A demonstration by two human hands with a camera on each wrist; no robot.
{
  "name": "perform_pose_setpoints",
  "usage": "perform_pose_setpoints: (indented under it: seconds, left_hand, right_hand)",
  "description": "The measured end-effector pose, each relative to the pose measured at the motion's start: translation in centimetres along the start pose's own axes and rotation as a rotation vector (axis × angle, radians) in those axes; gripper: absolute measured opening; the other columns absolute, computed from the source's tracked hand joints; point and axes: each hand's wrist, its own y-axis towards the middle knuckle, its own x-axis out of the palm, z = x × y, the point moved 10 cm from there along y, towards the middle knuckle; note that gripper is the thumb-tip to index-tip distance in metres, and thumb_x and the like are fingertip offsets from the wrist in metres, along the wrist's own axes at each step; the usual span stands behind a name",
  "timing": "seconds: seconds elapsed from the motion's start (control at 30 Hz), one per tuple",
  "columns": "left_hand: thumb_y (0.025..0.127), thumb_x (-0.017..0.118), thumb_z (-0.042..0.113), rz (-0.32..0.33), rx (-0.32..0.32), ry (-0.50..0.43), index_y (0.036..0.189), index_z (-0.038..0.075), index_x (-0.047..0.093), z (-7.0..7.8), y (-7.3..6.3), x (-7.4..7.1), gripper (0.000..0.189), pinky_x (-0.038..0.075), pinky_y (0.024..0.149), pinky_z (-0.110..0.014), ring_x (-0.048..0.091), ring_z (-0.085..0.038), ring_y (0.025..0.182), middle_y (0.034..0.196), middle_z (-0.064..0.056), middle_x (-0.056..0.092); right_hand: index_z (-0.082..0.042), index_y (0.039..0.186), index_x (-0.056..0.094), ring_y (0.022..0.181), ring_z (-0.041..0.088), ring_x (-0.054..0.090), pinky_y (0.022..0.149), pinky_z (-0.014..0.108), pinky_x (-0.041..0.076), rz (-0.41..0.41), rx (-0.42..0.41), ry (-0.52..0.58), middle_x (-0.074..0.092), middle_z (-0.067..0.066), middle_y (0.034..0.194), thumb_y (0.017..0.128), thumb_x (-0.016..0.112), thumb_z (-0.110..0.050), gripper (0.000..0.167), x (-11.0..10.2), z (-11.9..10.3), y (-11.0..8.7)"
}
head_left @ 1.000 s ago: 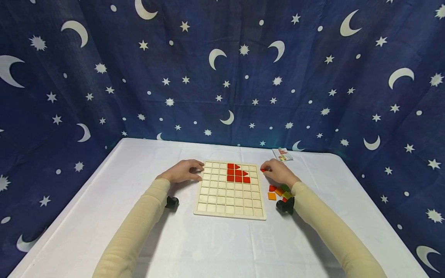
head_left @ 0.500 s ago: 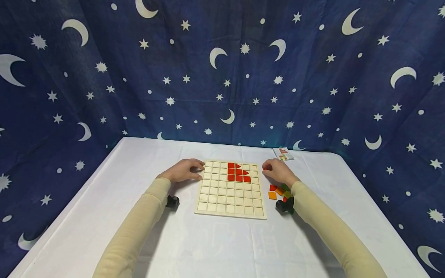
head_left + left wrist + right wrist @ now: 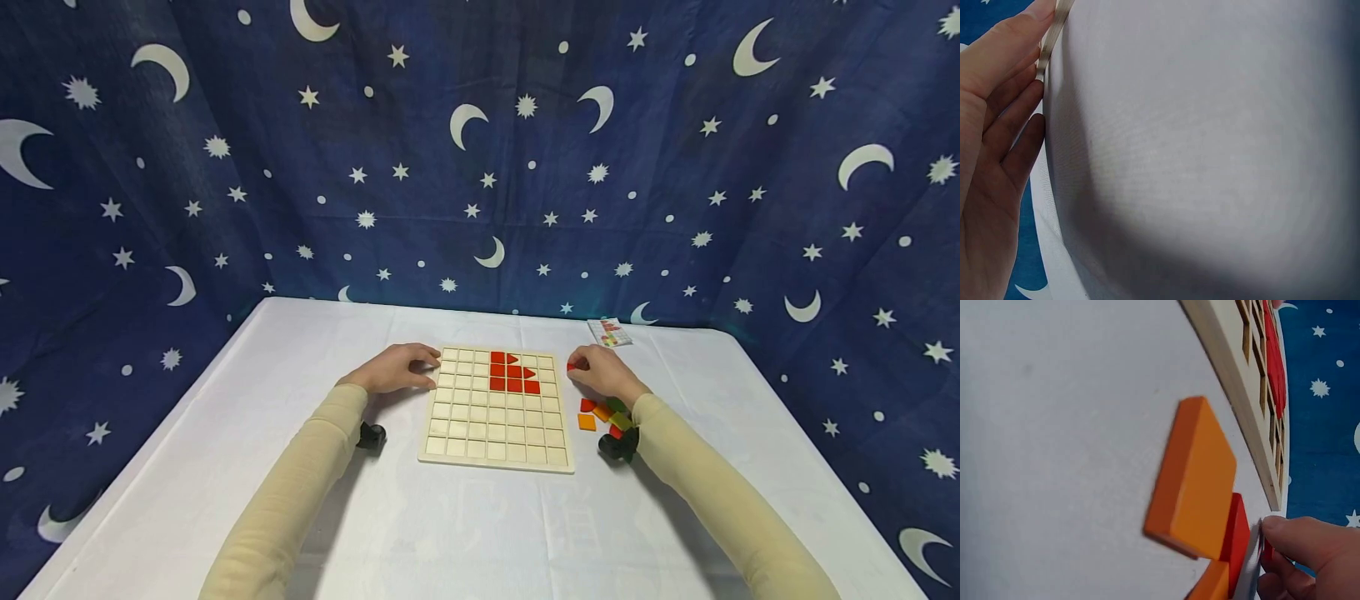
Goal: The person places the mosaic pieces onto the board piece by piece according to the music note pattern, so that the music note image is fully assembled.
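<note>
While the bare left hand [image 3: 393,368] touches the left edge of a square, pale wooden grid board [image 3: 487,427], thumb and fingers apart, the bare right hand [image 3: 606,372] pinches a small red piece [image 3: 1268,552] between thumb and fingers, just right of the board. A flat orange square tile [image 3: 587,422] lies nearer the body.

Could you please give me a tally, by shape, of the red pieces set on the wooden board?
Red squares: 6
Red triangles: 2
Total on the wooden board: 8
</note>
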Motion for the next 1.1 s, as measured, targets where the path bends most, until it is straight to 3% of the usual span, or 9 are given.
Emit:
perform_pose_setpoints:
  seconds: [0.57,1.1]
  left_hand:
    - [0.085,0.077,0.026,0.006,0.023,0.008,0.119,0.004,0.068,0.3,-0.2,-0.1,0.041,0.036,0.112,-0.042,0.048,-0.030,0.131,0.137,-0.011,0.056]
    - [0.084,0.078,0.028,0.001,0.002,0.003,0.120,0.005,0.068,0.0,0.0,0.0,0.043,0.036,0.112,-0.042,0.047,-0.030,0.131,0.138,-0.011,0.055]
  right_hand:
    - [-0.009,0.105,0.068,0.072,0.015,0.053,0.061,0.028,0.048,-0.086,-0.182,0.040,0.062,-0.001,0.086,0.091,0.071,-0.022,0.020,1.7,-4.3,-1.9]
    - [-0.011,0.096,0.071,0.074,0.015,0.051,0.072,0.029,0.047,-0.073,-0.231,0.022,0.062,-0.005,0.080,0.090,0.070,-0.014,0.007,2.0,-5.4,-2.1]
